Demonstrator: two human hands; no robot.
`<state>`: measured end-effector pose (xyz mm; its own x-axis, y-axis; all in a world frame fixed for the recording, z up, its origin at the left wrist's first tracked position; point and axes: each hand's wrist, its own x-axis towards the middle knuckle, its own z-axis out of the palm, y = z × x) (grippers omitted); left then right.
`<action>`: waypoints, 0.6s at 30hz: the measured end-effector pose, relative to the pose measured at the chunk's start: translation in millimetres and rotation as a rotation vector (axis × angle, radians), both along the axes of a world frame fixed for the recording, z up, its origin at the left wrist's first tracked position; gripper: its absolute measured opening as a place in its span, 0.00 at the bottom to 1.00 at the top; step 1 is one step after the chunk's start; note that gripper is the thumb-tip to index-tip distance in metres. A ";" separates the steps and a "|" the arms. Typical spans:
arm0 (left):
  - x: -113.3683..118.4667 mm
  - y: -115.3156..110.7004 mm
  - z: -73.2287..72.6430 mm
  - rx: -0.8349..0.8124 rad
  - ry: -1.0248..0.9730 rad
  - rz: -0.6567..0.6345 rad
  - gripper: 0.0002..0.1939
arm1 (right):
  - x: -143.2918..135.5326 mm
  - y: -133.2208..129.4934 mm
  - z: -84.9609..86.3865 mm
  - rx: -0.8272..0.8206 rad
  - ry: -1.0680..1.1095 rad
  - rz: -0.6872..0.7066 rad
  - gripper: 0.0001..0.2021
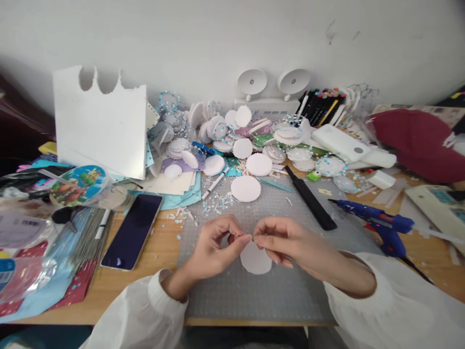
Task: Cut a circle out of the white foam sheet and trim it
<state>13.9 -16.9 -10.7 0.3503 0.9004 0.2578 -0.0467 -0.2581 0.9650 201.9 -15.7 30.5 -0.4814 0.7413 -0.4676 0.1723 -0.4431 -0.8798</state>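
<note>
My left hand (pixel 221 245) and my right hand (pixel 281 240) meet over the grey cutting mat (pixel 225 305), thumbs and fingertips pinched almost together. Whatever lies between the fingertips is too small to make out. Just below them is a white round disc (pixel 256 259), its upper part covered by the fingers; whether it is held or rests on the mat I cannot tell. Further back on the mat lie another white disc (pixel 246 188) and a white pen (pixel 215 183).
A blue glue gun (pixel 378 218) and a black stick-shaped tool (pixel 310 196) lie on the right. On the left are a phone (pixel 132 232), thin wires (pixel 89 237) and a lidded tub (pixel 78 184). White discs and beaded rings pile up before a two-headed lamp (pixel 267 106).
</note>
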 end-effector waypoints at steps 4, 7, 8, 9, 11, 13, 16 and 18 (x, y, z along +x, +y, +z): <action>2.8 1.3 1.7 -0.085 -0.063 0.038 0.08 | -0.4 -2.0 1.5 0.357 -0.204 0.042 0.09; 5.5 3.6 3.7 -0.156 -0.079 0.091 0.09 | -0.8 -5.5 -1.9 0.919 -0.502 0.042 0.08; 6.1 4.6 4.2 -0.174 -0.072 0.108 0.10 | -1.1 -6.5 -3.9 1.094 -0.599 0.055 0.09; 6.2 5.7 4.7 -0.188 -0.060 0.124 0.11 | -1.5 -7.0 -5.9 1.243 -0.685 0.067 0.10; 5.2 7.6 5.7 -0.204 -0.039 0.154 0.15 | -1.7 -6.7 -10.3 1.447 -0.816 0.062 0.11; 2.8 7.6 7.8 -0.225 -0.004 0.124 0.20 | -0.3 -4.4 -15.0 1.539 -0.892 0.008 0.10; -1.5 -1.6 17.8 -0.250 0.025 -0.026 0.23 | 4.7 1.2 -23.2 1.573 -0.920 -0.147 0.08; -2.9 -15.5 32.1 -0.263 -0.083 -0.106 0.21 | 7.9 4.9 -29.2 1.590 -0.906 -0.234 0.07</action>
<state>11.0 -32.4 21.5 0.4333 0.8998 0.0517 -0.1414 0.0112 0.9899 209.8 -10.8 1.3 -0.3465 0.6952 0.6298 0.8380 0.5311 -0.1251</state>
